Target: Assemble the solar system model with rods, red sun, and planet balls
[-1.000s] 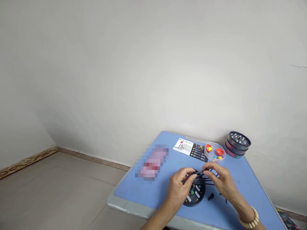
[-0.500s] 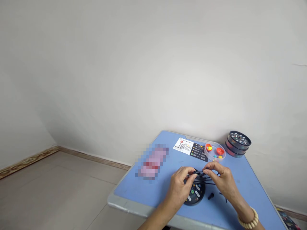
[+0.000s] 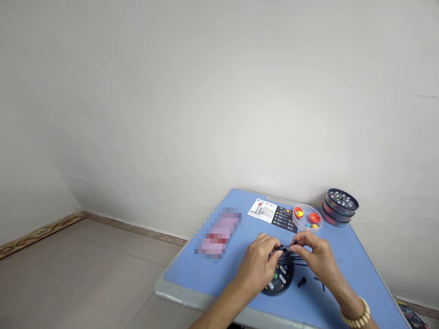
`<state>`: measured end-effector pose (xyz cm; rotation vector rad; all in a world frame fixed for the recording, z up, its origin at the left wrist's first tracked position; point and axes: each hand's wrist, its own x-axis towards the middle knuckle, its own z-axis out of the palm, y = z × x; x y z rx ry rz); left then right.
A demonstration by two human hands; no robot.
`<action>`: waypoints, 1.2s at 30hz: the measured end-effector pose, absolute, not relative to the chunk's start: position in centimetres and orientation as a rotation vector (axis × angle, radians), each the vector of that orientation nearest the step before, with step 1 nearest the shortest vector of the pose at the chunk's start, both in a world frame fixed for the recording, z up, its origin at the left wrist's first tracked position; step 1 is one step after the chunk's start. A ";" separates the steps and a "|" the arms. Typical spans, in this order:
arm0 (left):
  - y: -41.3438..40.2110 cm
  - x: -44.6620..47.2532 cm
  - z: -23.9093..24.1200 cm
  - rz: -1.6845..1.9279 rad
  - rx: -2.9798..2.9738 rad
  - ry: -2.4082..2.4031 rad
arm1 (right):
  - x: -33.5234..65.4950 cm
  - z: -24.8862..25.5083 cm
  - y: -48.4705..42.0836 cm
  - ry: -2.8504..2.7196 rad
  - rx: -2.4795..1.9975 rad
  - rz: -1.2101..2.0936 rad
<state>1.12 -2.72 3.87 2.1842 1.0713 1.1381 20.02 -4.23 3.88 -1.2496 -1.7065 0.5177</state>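
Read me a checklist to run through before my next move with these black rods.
1. Left hand has a grip on the black rods: ok, thumb and finger are pinched on them.
2. Right hand has a grip too: ok, it pinches a part opposite the left.
3. Rod ends are fully seated: cannot tell, the fingertips hide them.
4. Round black base lies flat on the blue table: ok, though partly covered by hand and rods.
5. No loose black piece left out: not ok, one lies right of the base.
6. Printed sheet is in view: ok.
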 end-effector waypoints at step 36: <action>-2.5 1.4 0.6 1.301 1.771 1.058 | 23.2 1.0 -9.4 -1.711 -1.370 0.030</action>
